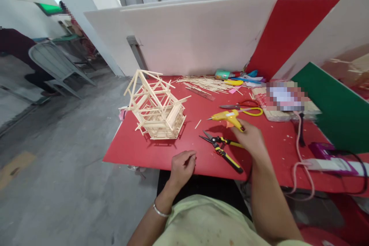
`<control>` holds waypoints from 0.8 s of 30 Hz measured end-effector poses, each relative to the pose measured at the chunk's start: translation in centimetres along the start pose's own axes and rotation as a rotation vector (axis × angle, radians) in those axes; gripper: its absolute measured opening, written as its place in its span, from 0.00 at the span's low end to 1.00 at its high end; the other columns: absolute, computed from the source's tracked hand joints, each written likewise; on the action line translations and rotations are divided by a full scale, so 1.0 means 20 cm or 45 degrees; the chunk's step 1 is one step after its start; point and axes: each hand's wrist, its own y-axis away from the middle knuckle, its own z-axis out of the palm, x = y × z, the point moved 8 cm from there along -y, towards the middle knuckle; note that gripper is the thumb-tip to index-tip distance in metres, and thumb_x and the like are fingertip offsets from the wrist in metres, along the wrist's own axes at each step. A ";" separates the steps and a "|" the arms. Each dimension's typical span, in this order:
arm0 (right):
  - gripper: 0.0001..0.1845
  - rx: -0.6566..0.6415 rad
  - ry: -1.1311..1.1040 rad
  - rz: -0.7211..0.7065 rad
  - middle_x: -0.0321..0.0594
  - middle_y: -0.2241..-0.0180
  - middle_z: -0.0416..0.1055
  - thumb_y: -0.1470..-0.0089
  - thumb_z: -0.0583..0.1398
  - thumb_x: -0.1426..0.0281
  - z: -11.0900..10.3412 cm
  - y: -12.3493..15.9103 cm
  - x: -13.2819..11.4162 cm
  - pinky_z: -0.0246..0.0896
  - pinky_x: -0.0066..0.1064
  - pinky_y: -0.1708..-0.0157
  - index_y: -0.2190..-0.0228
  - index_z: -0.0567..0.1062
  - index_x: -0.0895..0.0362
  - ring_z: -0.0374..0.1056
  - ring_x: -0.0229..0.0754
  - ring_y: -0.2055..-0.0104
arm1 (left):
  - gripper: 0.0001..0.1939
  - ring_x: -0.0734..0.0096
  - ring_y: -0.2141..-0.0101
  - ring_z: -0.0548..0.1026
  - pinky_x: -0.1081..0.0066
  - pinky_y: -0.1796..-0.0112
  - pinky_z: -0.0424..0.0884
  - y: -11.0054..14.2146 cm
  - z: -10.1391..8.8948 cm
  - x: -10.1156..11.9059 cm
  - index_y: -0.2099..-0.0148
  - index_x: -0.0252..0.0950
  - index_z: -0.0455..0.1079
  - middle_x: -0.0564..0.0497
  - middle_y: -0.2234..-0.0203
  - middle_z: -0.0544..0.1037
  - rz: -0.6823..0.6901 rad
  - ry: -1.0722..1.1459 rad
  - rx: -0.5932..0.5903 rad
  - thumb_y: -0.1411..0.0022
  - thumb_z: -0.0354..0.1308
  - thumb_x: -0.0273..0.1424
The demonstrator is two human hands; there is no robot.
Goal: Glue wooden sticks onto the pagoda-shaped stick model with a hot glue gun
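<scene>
Head view. Right hand (251, 138): closed around the handle of a yellow glue gun (226, 116), nozzle pointing toward the person's left; whether the gun is lifted or touching the desk (129, 152), cannot tell. Left hand (181, 165): fingers curled in, opening narrow, near the front edge of the red-topped desk; nothing is seen in its grasp.

Stick model (163, 131): openwork frame of pale wood, standing on the left part of the desk, ahead of the left hand. Short loose stick (197, 124): between model and nozzle. Yellow-and-black pliers (229, 160): beside a second tool of like colours, nearer the person than the gun. Scissors (255, 112): just beyond the gun. Pile of thin sticks (201, 83): toward the rear.

Handling notes, by judgement: a firm grip on the handle, fingers well behind the nozzle; the tip best kept off the desk and the tools; slow, level movement advisable past the model's slender projecting sticks, which a knock could loosen
</scene>
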 end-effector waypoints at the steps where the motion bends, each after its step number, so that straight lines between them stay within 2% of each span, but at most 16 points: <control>1: 0.28 -0.015 0.128 0.056 0.45 0.58 0.79 0.42 0.56 0.53 -0.02 0.00 0.11 0.62 0.33 0.62 0.46 0.76 0.54 0.73 0.49 0.59 | 0.09 0.70 0.70 0.80 0.72 0.65 0.75 0.00 -0.01 0.00 0.54 0.37 0.78 0.49 0.69 0.83 -0.001 -0.004 0.004 0.33 0.57 0.27; 3: 0.31 -0.035 0.364 0.184 0.53 0.52 0.77 0.41 0.53 0.51 -0.05 0.00 0.33 0.63 0.37 0.61 0.43 0.73 0.55 0.73 0.55 0.56 | 0.09 0.70 0.69 0.80 0.71 0.65 0.75 -0.01 -0.02 0.01 0.55 0.37 0.78 0.48 0.68 0.83 0.002 -0.005 0.017 0.33 0.57 0.27; 5: 0.33 -0.039 0.492 0.286 0.57 0.48 0.74 0.39 0.51 0.51 -0.07 0.02 0.50 0.64 0.42 0.60 0.40 0.71 0.55 0.73 0.59 0.53 | 0.09 0.69 0.69 0.80 0.71 0.65 0.75 -0.01 -0.02 0.02 0.55 0.37 0.78 0.48 0.68 0.83 0.012 0.005 0.017 0.33 0.57 0.27; 8: 0.35 -0.053 0.549 0.322 0.59 0.47 0.73 0.37 0.48 0.50 -0.05 0.03 0.62 0.65 0.45 0.58 0.38 0.69 0.55 0.73 0.61 0.51 | 0.10 0.69 0.69 0.80 0.71 0.65 0.75 -0.03 0.00 0.04 0.54 0.37 0.78 0.48 0.68 0.83 0.034 0.019 0.003 0.34 0.57 0.27; 13: 0.34 -0.029 0.601 0.315 0.59 0.48 0.72 0.36 0.47 0.50 -0.01 0.00 0.62 0.66 0.46 0.56 0.39 0.69 0.55 0.72 0.60 0.50 | 0.10 0.68 0.69 0.80 0.70 0.64 0.76 -0.04 0.00 0.05 0.54 0.37 0.78 0.47 0.68 0.83 0.051 -0.010 -0.001 0.34 0.57 0.27; 19: 0.33 0.015 0.661 0.203 0.58 0.53 0.74 0.38 0.51 0.50 -0.01 -0.01 0.58 0.65 0.43 0.55 0.41 0.72 0.57 0.72 0.57 0.51 | 0.10 0.68 0.68 0.81 0.70 0.64 0.76 -0.03 -0.05 -0.01 0.55 0.38 0.78 0.47 0.66 0.83 -0.030 -0.001 0.047 0.33 0.57 0.28; 22: 0.33 0.104 0.693 0.138 0.58 0.53 0.75 0.40 0.54 0.51 -0.07 0.01 0.51 0.65 0.44 0.55 0.43 0.74 0.59 0.71 0.59 0.50 | 0.10 0.68 0.70 0.80 0.70 0.65 0.76 -0.03 -0.05 -0.03 0.55 0.39 0.79 0.48 0.67 0.83 -0.049 0.000 0.058 0.33 0.57 0.28; 24: 0.30 0.214 0.630 0.067 0.57 0.52 0.75 0.39 0.54 0.52 -0.11 0.03 0.40 0.65 0.45 0.54 0.45 0.76 0.58 0.71 0.59 0.49 | 0.10 0.68 0.70 0.80 0.70 0.64 0.76 -0.03 -0.05 -0.03 0.55 0.39 0.79 0.48 0.68 0.83 -0.039 -0.002 0.065 0.33 0.57 0.29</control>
